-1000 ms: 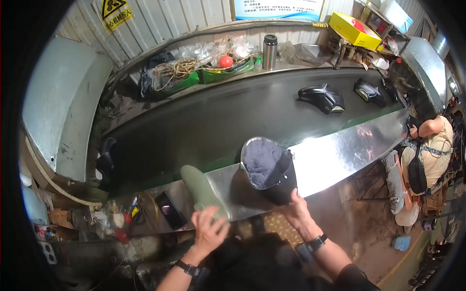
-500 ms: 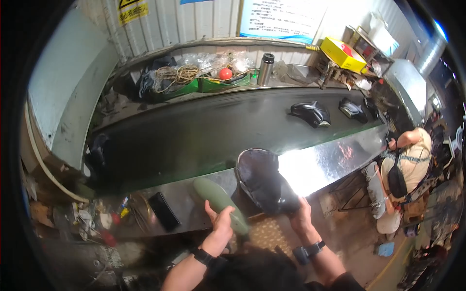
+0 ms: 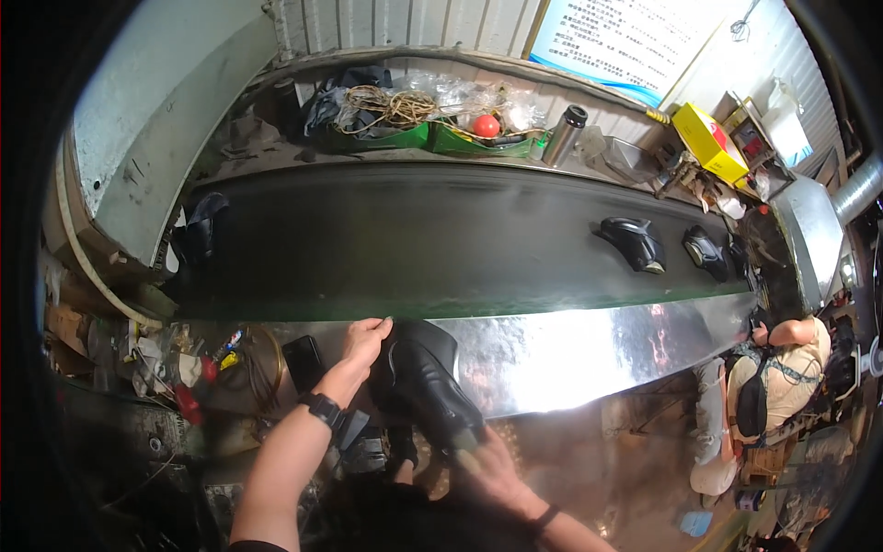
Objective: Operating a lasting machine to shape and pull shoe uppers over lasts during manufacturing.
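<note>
A black shoe upper (image 3: 430, 379) is held slanting over the near edge of the metal ledge, its wide end up and its narrow end toward me. At its upper left edge my left hand (image 3: 361, 345) is closed, thumb and fingers pinched together. Around the narrow lower end wraps my right hand (image 3: 495, 474), blurred by motion. A pale green patch shows beside the right fingers; most of the green shoe last is out of sight, and I cannot tell whether it sits inside the upper.
Beyond the shiny metal ledge (image 3: 570, 354) runs a dark conveyor belt (image 3: 441, 239) carrying black shoe uppers (image 3: 632, 244). A phone (image 3: 302, 363) lies left of my hand. Green bins (image 3: 382, 138) and a steel flask (image 3: 565, 136) line the back. One person (image 3: 782, 377) sits at the right.
My left hand, earlier on the green last, now pinches the upper's edge. The upper has moved left and toward me. My right hand has come lower and left. The view has shifted.
</note>
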`<state>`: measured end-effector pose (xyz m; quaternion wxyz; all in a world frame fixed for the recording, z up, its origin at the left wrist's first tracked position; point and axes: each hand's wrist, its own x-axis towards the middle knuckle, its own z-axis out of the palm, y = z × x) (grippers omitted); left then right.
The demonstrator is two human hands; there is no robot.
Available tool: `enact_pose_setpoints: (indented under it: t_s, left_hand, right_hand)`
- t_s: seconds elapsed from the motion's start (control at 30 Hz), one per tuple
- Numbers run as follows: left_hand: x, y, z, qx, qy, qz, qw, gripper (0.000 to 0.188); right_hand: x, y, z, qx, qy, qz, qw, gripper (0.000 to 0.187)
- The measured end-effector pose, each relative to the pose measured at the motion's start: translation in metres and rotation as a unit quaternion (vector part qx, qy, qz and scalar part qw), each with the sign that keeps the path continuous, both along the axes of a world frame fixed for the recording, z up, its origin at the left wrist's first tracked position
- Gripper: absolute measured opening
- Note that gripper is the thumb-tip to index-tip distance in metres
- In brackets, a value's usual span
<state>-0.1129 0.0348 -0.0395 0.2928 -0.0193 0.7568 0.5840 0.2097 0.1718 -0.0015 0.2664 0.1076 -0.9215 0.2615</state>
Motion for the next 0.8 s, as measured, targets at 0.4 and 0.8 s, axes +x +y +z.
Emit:
enact_pose_setpoints:
  t_s: [0.4, 0.8]
  left_hand:
    - [0.035, 0.0, -0.019, -0.084, -0.032, 0.029, 0.996, 0.045]
    - [0.063, 0.033, 0.005, -0.126, 0.047, 0.128, 0.983, 0.035]
  right_hand:
    - [0.04, 0.028, -0.057, -0.218, -0.289, -0.015, 0.932, 0.097]
    - [0.02, 0.044, -0.024, -0.222, -0.235, 0.06, 0.944, 0.1]
